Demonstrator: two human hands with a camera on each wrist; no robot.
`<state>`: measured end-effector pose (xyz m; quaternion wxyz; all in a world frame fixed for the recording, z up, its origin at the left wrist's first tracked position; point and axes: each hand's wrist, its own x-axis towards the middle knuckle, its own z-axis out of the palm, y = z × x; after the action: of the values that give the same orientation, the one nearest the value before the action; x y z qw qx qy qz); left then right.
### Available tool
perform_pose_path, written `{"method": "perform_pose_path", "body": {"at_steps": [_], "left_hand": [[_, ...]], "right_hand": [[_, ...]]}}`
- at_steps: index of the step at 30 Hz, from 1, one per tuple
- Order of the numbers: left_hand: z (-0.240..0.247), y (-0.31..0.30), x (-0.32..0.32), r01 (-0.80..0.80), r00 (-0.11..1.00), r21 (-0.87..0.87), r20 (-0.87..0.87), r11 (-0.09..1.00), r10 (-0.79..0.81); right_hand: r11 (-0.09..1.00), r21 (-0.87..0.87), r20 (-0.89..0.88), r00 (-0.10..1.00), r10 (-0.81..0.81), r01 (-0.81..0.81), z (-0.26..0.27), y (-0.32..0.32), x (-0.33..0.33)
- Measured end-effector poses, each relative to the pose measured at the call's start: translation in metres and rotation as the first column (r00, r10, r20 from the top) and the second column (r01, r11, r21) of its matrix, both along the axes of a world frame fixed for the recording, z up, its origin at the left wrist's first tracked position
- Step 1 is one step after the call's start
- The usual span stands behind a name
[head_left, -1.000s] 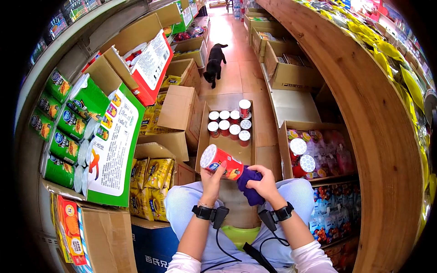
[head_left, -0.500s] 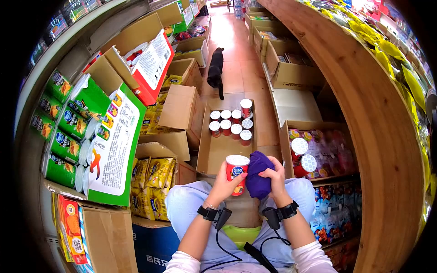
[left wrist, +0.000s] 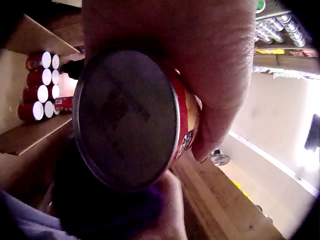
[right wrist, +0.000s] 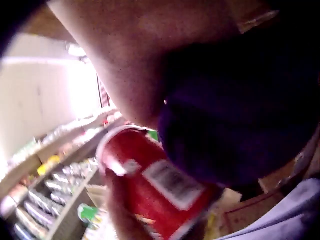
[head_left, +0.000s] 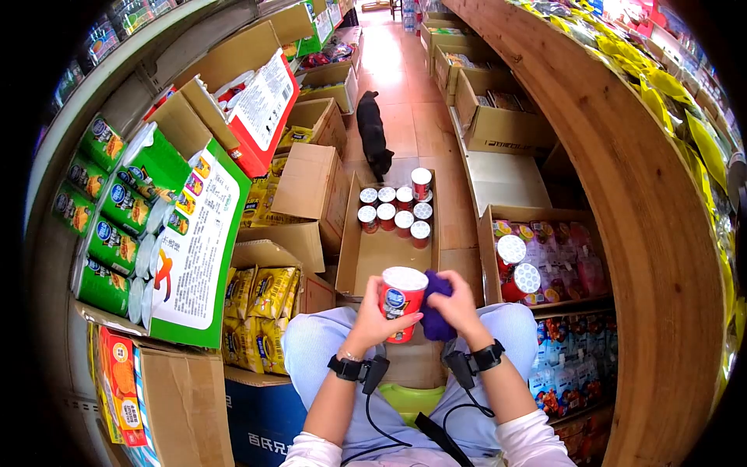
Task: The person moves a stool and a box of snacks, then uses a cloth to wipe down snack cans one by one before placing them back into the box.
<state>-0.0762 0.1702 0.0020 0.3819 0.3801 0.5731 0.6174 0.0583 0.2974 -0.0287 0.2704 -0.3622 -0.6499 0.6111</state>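
My left hand [head_left: 377, 317] grips a red canister [head_left: 403, 289] with a white dotted lid, held roughly upright above my lap. Its round metal base [left wrist: 127, 120] faces the camera in the left wrist view, and a barcode label shows on its side in the right wrist view. Bunched in my right hand [head_left: 457, 305] is a dark purple cloth [head_left: 438, 311], right beside the canister's side. Beyond the hands, an open cardboard box [head_left: 354, 261] holds several similar red canisters [head_left: 387, 216] grouped at its far end, one standing higher than the others.
A black cat [head_left: 373, 136] stands in the aisle at the box's far edge. Green canisters [head_left: 109, 241] and cartons of yellow packets [head_left: 272, 294] line the left. To the right, two red canisters [head_left: 511, 251] sit on a carton of pink packages, below a wooden shelf edge [head_left: 622, 179].
The canister has turned from tilted sideways to nearly upright, and the purple cloth has moved from its bottom end to its side. The cat has walked nearer to the box.
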Motion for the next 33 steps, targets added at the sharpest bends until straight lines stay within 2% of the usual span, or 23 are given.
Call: {"method": "perform_pose_path", "body": {"at_steps": [2,4,6,7,9,10,12,13,14,16,17,18,20,21,24,25,27,28,29,30,31,32,33], "left_hand": [[0.013,-0.017,-0.005,-0.12,0.983,0.086,-0.129,0.989,0.131],[0.016,-0.045,-0.01,-0.262,0.965,0.068,0.004,0.963,0.263],[0.031,-0.075,-0.011,-0.409,0.911,0.087,-0.018,0.908,0.412],[0.035,-0.091,-0.014,-0.482,0.856,0.114,-0.149,0.869,0.495],[0.029,-0.12,-0.023,-0.561,0.814,0.086,-0.12,0.823,0.568],[0.035,-0.129,-0.023,-0.585,0.807,0.081,-0.041,0.807,0.589],[0.029,-0.144,-0.027,-0.605,0.796,0.086,0.09,0.792,0.598],[0.027,-0.148,-0.027,-0.61,0.789,0.092,0.168,0.787,0.591],[0.024,-0.149,-0.025,-0.614,0.777,0.097,0.248,0.783,0.579],[0.02,-0.146,-0.023,-0.61,0.789,0.1,0.169,0.786,0.591],[0.016,-0.144,-0.025,-0.599,0.801,0.126,0.106,0.791,0.589],[0.012,-0.143,-0.026,-0.588,0.807,0.147,0.043,0.795,0.589],[0.014,-0.144,-0.023,-0.595,0.803,0.128,0.078,0.793,0.59],[0.016,-0.145,-0.023,-0.595,0.804,0.118,0.09,0.795,0.588],[0.005,-0.152,-0.027,-0.611,0.78,0.113,0.258,0.784,0.571],[-0.004,-0.156,-0.029,-0.623,0.761,0.118,0.319,0.773,0.565],[-0.008,-0.158,-0.03,-0.619,0.759,0.131,0.354,0.774,0.547],[-0.009,-0.158,-0.03,-0.616,0.759,0.138,0.368,0.775,0.537],[-0.006,-0.156,-0.028,-0.627,0.75,0.109,0.352,0.771,0.56],[-0.002,-0.156,-0.027,-0.619,0.761,0.105,0.326,0.778,0.561],[0.0,-0.156,-0.027,-0.612,0.772,0.107,0.299,0.784,0.562],[-0.001,-0.155,-0.026,-0.609,0.778,0.109,0.276,0.786,0.564],[-0.004,-0.157,-0.025,-0.612,0.768,0.105,0.313,0.784,0.558]], "right_hand": [[0.915,0.226,0.323,0.912,0.254,-0.334,0.005,-0.007,-0.009],[0.878,0.206,0.327,0.876,0.355,-0.433,0.009,0.001,-0.028],[0.87,0.492,0.012,0.999,-0.047,0.035,0.014,0.032,-0.063],[0.778,0.564,-0.118,0.959,-0.258,0.279,0.041,0.048,-0.076],[0.669,0.569,-0.166,0.863,-0.477,0.478,0.059,0.086,-0.1],[0.611,0.642,-0.182,0.867,-0.464,0.462,0.068,0.094,-0.107],[0.659,0.721,0.098,0.911,-0.401,0.213,0.078,0.099,-0.106],[0.736,0.673,0.275,0.947,-0.163,-0.069,0.079,0.105,-0.103],[0.767,0.542,0.445,0.892,0.085,-0.343,0.078,0.108,-0.099],[0.784,0.412,0.481,0.842,0.246,-0.465,0.074,0.109,-0.101],[0.784,0.581,0.256,0.963,0.08,-0.22,0.066,0.112,-0.107],[0.738,0.622,-0.082,0.96,-0.269,0.26,0.058,0.117,-0.119],[0.493,0.579,-0.319,0.737,-0.595,0.649,0.067,0.125,-0.127],[0.586,0.574,-0.133,0.771,-0.622,0.572,0.057,0.134,-0.129],[0.682,0.651,0.054,0.876,-0.48,0.333,0.049,0.127,-0.117],[0.781,0.59,0.136,0.928,-0.347,0.205,0.055,0.116,-0.105],[0.818,0.555,0.402,0.91,-0.102,-0.153,0.032,0.106,-0.085],[0.867,0.352,0.478,0.864,0.158,-0.354,0.024,0.099,-0.076],[0.855,0.096,0.638,0.691,0.34,-0.51,0.028,0.079,-0.069],[0.735,0.035,0.645,0.577,0.501,-0.677,-0.005,0.07,-0.063],[0.556,-0.034,0.792,0.317,0.522,-0.831,-0.011,0.053,-0.062],[0.535,-0.196,0.664,0.29,0.689,-0.822,-0.015,0.036,-0.054],[0.461,-0.304,0.691,0.141,0.709,-0.834,-0.046,0.036,-0.062]]}}
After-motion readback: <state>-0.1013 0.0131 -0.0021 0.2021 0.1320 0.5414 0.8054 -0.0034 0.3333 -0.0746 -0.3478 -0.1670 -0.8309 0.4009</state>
